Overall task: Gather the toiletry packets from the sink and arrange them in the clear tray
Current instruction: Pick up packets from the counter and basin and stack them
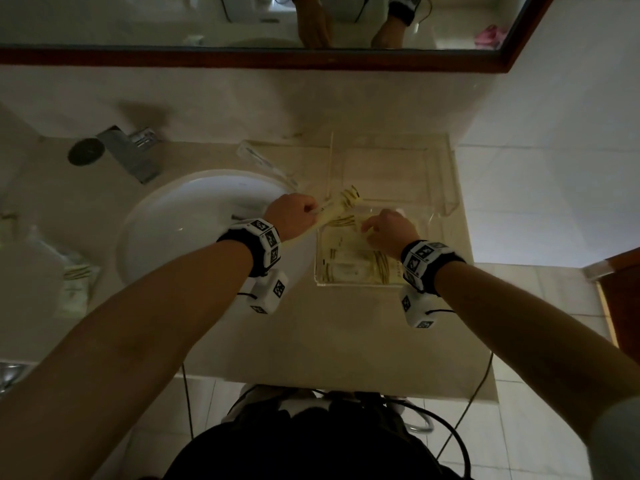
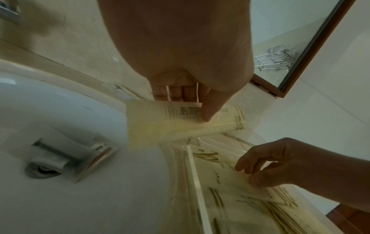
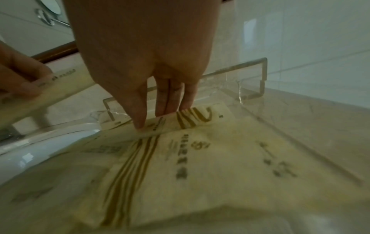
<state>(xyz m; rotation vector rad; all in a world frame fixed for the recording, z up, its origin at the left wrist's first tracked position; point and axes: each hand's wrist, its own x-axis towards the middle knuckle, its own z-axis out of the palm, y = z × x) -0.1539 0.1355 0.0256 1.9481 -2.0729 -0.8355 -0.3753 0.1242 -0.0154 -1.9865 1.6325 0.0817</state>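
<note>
My left hand (image 1: 304,214) (image 2: 192,95) grips a long cream packet (image 1: 341,206) (image 2: 160,125) by its middle, above the gap between the white sink (image 1: 180,216) (image 2: 60,110) and the clear tray (image 1: 449,188) (image 2: 192,166) (image 3: 262,76). Inside the tray, my right hand (image 1: 377,230) (image 3: 156,117) (image 2: 250,171) pinches the upper edge of a cream packet with gold stripes (image 3: 160,128). Several similar packets (image 1: 349,268) (image 3: 200,158) lie flat in the tray's near half. A clear-wrapped packet (image 2: 84,158) lies by the sink drain.
A chrome faucet (image 1: 128,154) stands behind the sink. A wrapped toothbrush (image 1: 266,164) lies on the counter between sink and tray. More packets (image 1: 74,282) sit on the counter at far left. A wood-framed mirror (image 1: 242,60) hangs above; the tiled wall is right of the tray.
</note>
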